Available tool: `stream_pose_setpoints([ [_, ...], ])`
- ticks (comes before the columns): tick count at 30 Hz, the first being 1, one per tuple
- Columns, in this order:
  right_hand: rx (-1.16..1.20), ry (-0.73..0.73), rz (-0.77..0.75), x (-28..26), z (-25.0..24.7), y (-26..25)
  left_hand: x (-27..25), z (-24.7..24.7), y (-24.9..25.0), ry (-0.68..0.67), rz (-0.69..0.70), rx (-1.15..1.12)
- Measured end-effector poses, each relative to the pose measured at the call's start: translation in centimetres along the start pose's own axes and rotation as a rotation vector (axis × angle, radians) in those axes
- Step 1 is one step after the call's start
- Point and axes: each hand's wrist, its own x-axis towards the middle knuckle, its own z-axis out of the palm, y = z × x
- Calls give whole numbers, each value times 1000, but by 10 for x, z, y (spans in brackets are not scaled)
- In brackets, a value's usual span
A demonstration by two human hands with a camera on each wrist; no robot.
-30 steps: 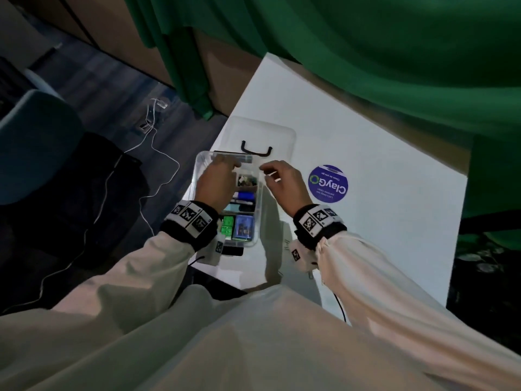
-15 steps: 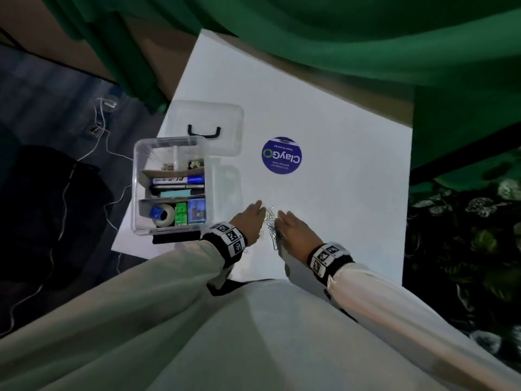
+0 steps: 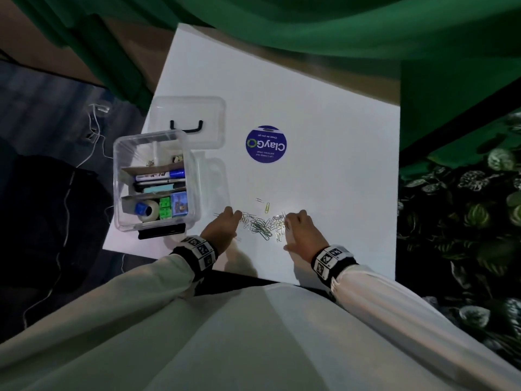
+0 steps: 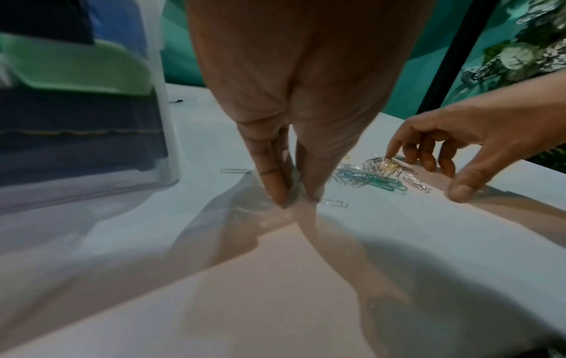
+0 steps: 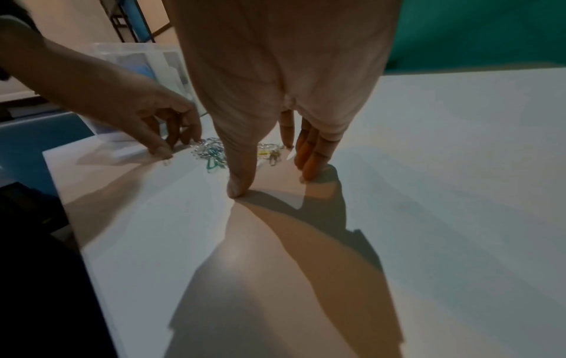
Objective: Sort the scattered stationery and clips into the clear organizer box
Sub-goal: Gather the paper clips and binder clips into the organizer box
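Both hands sit low on the white surface (image 3: 324,153) in the lower middle of the head view, flanking a heap of paper clips (image 3: 263,224). The left hand (image 3: 221,227) stands on its fingertips (image 4: 277,186) at the heap's left edge, fingers straight and close together, its grip narrow and holding nothing that can be seen. The right hand (image 3: 300,231) arches at the heap's right edge, thumb planted on the surface, fingers spread and gently bent with the tips at the clips; its grip is wide and empty. Half a second ago the hands were almost touching over the clips; now they stand apart and the heap lies spread between them, with a yellow clip (image 3: 267,207) and another loose one just above it. A second ago both hands were at the box (image 3: 153,179), which is now untouched at the left of the frame, open, with markers, tape and green and blue blocks in its compartments. Its lid (image 3: 194,119) lies just above it, and a round blue sticker (image 3: 266,144) sits to the right. The small items in the box's top compartments are too small to make out, and the left wrist view shows the box only as a blur.
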Motion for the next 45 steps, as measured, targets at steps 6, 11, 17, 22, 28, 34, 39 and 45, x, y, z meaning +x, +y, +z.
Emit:
stream_pose_setpoints([
  [6, 52, 24, -43, 27, 3, -39, 26, -3, 25, -10, -82, -149],
  [11, 28, 75, -43, 30, 9, -43, 33, -1, 29, -32, -104, -165],
  [17, 32, 96, -51, 32, 8, -39, 46, -5, 30, -32, -90, -197],
  [22, 119, 114, -2, 36, 3, -31, 52, -13, 30, -32, -94, -242],
  [28, 339, 214, 65, 40, -7, -16, 48, -28, 23, 3, -144, -356],
  [34, 621, 298, 41, 36, -37, -20, 42, -58, 17, 147, -150, -530],
  [39, 815, 330, -36, 47, -81, -62, 32, -99, 6, 347, -170, -664],
  [45, 962, 283, -243, 89, -122, -158, 6, -149, -38, 568, -296, -875],
])
